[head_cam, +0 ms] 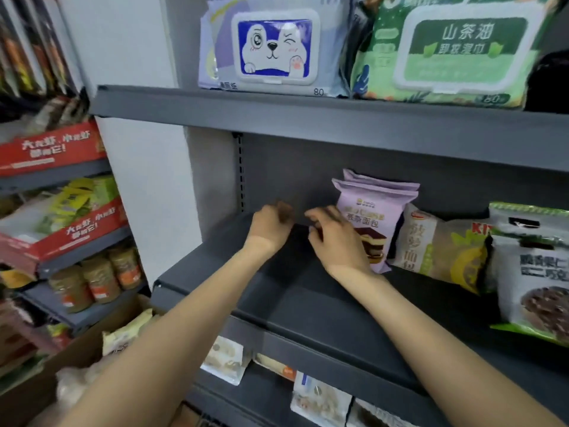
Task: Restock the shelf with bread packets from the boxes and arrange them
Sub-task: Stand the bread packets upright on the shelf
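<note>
On the dark grey middle shelf, two purple bread packets stand upright, one behind the other. To their right lie a beige bread packet and a green-and-white packet. My right hand hovers at the left edge of the front purple packet with its fingers loosely apart; I cannot tell whether it touches the packet. My left hand is further left over the bare shelf, fingers curled with nothing visible in them. A cardboard box with pale bread packets sits low on the left.
Wet-wipe packs, one purple and one green, fill the shelf above. More packets lie on the shelf below. A side rack at the left holds red cartons and jars. The middle shelf's left half is bare.
</note>
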Tool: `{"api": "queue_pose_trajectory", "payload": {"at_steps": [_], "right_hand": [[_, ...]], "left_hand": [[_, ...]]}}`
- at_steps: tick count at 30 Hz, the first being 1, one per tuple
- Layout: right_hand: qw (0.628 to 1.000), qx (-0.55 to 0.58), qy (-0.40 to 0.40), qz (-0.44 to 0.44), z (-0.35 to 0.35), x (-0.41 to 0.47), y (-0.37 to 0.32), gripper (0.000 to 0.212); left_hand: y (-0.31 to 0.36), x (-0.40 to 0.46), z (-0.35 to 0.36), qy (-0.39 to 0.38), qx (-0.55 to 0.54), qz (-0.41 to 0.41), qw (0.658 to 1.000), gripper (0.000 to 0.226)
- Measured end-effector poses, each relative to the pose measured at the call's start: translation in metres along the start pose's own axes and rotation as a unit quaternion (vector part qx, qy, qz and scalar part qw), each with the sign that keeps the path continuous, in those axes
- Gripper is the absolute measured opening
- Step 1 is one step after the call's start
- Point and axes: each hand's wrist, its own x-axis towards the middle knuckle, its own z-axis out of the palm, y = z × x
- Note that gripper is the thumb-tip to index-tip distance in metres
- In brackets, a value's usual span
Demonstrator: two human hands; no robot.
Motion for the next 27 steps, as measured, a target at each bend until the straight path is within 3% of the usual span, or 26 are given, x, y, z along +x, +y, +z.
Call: {"api": "queue_pose_trajectory", "payload": {"at_steps": [7, 10, 13, 17, 20, 23, 27], "right_hand": [[0.971, 0.164, -0.142, -0.106, 0.063, 0.003, -0.142, 0.024], [0.944, 0.204, -0.21, -0.151, 0.106, -0.013, -0.22, 0.025], [0.906, 0.237, -0.294, -0.19, 0.153, -0.042, -0.301, 0.024], [0.851, 0.268, -0.41, -0.189, 0.219, -0.093, -0.405, 0.023], [0.832, 0.258, -0.456, -0.182, 0.276, -0.132, -0.471, 0.026], [0.831, 0.191, -0.492, -0.177, 0.346, -0.167, -0.518, 0.046], [0.843, 0.079, -0.51, -0.153, 0.454, -0.196, -0.531, 0.057]], "left_hand": [[-0.093, -0.073, -0.137, 0.18, -0.006, -0.068, 0.981, 0.009], [-0.149, -0.129, -0.202, 0.254, 0.055, -0.142, 0.955, 0.01], [-0.211, -0.193, -0.269, 0.281, 0.08, -0.257, 0.921, 0.009], [-0.288, -0.287, -0.349, 0.254, 0.106, -0.416, 0.867, 0.016], [-0.341, -0.346, -0.394, 0.241, 0.117, -0.5, 0.824, 0.022], [-0.392, -0.384, -0.419, 0.203, 0.115, -0.557, 0.797, 0.025], [-0.447, -0.403, -0.424, 0.129, 0.074, -0.622, 0.769, 0.038]]}}
